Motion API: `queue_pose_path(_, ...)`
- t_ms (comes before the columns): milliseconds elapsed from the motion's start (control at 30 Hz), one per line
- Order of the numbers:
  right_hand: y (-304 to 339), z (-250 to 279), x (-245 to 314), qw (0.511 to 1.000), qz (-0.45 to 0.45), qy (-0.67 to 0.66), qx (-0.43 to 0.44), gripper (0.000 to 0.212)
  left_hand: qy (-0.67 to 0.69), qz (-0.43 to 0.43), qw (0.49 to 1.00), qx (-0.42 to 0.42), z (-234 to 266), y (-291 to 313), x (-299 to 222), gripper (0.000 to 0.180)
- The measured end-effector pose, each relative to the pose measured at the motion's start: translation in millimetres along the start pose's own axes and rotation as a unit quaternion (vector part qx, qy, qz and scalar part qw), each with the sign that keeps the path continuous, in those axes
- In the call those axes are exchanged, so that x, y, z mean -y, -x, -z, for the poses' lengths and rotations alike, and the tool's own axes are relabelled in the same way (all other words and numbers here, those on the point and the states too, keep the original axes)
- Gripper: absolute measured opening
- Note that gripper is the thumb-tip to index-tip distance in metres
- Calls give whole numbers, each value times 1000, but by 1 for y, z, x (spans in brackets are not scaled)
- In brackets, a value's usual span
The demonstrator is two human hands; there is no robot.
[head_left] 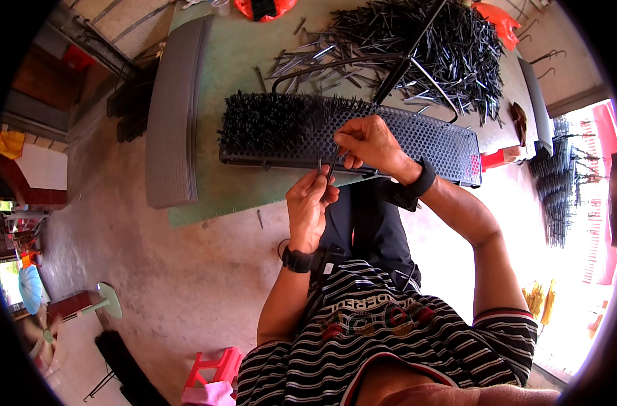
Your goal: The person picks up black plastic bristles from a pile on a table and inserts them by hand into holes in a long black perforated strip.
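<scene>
A long dark perforated panel [417, 135] lies along the table's near side. Its left part is thick with upright black bristle-like strips [261, 122], while round holes show over its right part. In front of the panel's near edge, my left hand [308, 208] is closed on a few thin dark strips [319, 166] that stick up past the fingertips. My right hand [373, 145] is over the panel's near edge, just above and right of the left. Its thumb and forefinger pinch what looks like one thin dark strip; the fingers partly hide it.
A big heap of loose black strips [450, 61] covers the far right of the green table [227, 196]. A black metal frame [417, 57] rises over the panel. Grey perforated panels [176, 115] are stacked at left. A pink stool [214, 365] stands on the floor.
</scene>
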State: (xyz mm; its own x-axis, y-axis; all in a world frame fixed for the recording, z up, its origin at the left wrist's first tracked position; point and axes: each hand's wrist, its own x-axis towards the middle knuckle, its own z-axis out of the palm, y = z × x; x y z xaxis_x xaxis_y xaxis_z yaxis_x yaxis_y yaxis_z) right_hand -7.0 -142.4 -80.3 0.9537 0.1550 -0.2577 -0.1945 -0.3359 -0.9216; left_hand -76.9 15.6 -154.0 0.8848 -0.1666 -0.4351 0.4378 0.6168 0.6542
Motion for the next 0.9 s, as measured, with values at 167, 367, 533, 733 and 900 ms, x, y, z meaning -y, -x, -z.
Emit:
queue_pose_path(167,-3,1,-5,999,-22,-24,-10,19,5,-15,1000,19,3,-1,2,19)
queue_pose_path(367,-2,-1,-7,991,-84,-96,-41,23,37,-16,999,30,2,2,-5,20)
queue_pose_path(533,-3,3,-10,993,-70,-87,-39,25,-43,-27,997,64,5,7,-6,20)
queue_pose_path(733,3,-2,-10,982,43,-108,-146,20,18,-55,998,-25,5,5,3,18)
queue_pose_path(900,29,-5,-22,776,534,329,-71,23,90,-38,995,9,3,5,2,16)
